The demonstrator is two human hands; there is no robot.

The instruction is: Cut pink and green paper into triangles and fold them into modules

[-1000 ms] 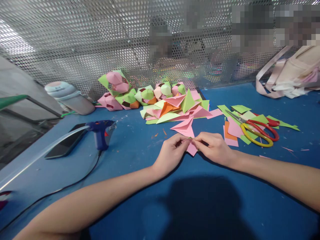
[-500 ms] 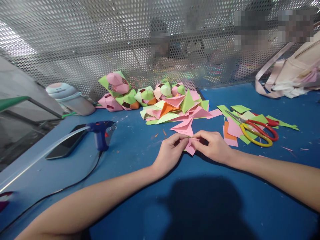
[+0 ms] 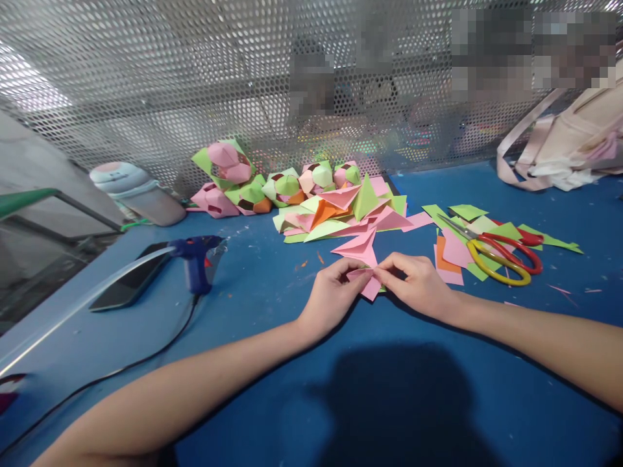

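Between my two hands is a small folded pink paper piece (image 3: pixel 372 289), with a bit of green paper showing at its edge. My left hand (image 3: pixel 333 295) pinches its left side between thumb and fingers. From the right, my right hand (image 3: pixel 411 282) pinches the same piece near its upper edge, the fingertips almost meeting those of the left. Just beyond the hands lies a loose folded pink paper (image 3: pixel 357 246). Behind that is a heap of folded pink, green and orange papers (image 3: pixel 341 217). The fingers hide part of the held piece.
Several finished paper balls (image 3: pixel 285 186) line the mesh panel (image 3: pixel 219 71). Scissors (image 3: pixel 506 253) rest on paper scraps (image 3: pixel 452 250) at right. A blue glue gun (image 3: pixel 196 263), its black cord (image 3: pixel 160 350), a phone (image 3: pixel 129 279) and a tumbler (image 3: pixel 141 191) are left. A bag (image 3: pixel 569 139) sits back right.
The pink piece has turned slightly in my fingers, and green paper now shows at its right rather than its left. My hands have barely shifted.
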